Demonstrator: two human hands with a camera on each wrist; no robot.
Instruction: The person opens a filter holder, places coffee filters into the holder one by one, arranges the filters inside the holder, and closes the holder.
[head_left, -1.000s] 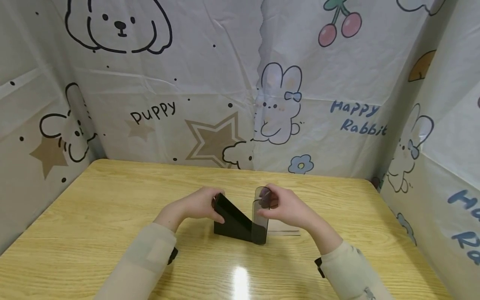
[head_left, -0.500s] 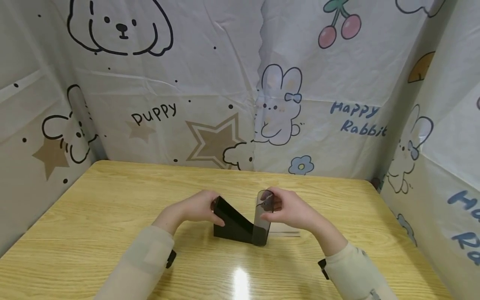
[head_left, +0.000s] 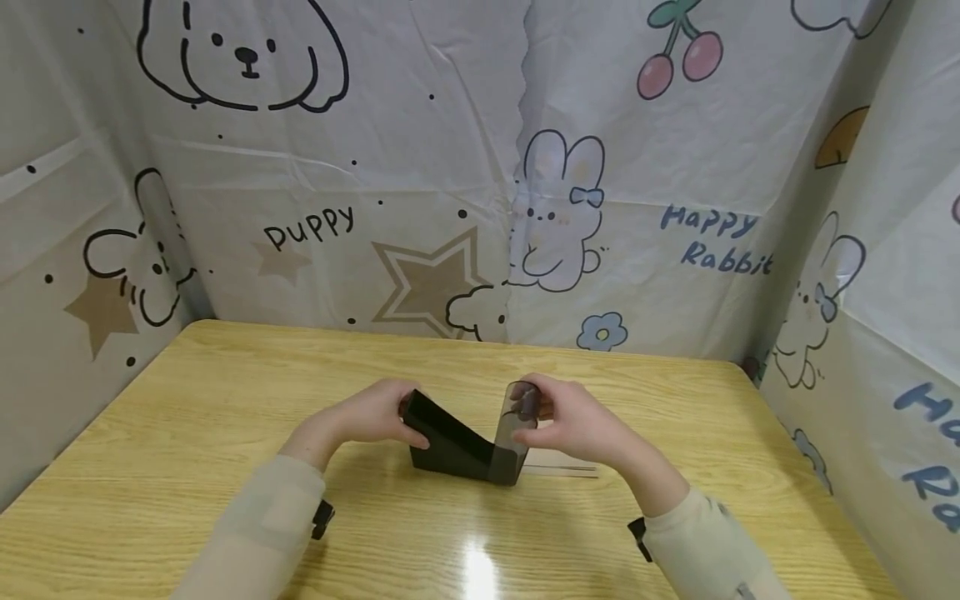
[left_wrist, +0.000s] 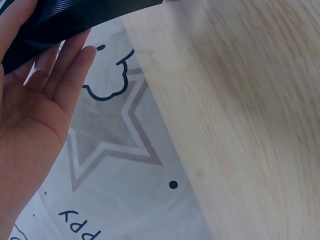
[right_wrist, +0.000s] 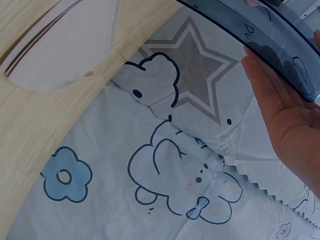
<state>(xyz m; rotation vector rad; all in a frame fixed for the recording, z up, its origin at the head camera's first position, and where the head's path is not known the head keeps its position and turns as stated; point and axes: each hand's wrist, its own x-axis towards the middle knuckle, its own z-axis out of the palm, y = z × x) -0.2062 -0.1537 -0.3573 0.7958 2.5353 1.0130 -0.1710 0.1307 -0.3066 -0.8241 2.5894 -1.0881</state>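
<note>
A black wedge-shaped container stands on the table, with a smoky transparent lid raised at its right end. My left hand grips the container's tall left end, thumb on the near side; in the left wrist view the fingers of the left hand lie along the dark container. My right hand holds the upper part of the lid between thumb and fingers. The right wrist view shows the bluish see-through lid against the right hand. The container's inside is hidden.
On the table, just right of the lid, lies a pale flat piece with thin dark lines along it. Behind the table hangs a printed cloth, which also covers both sides.
Both hands and the container with its lid have shifted a little to the left. The lid now leans more to the right, and both hands still hold on.
</note>
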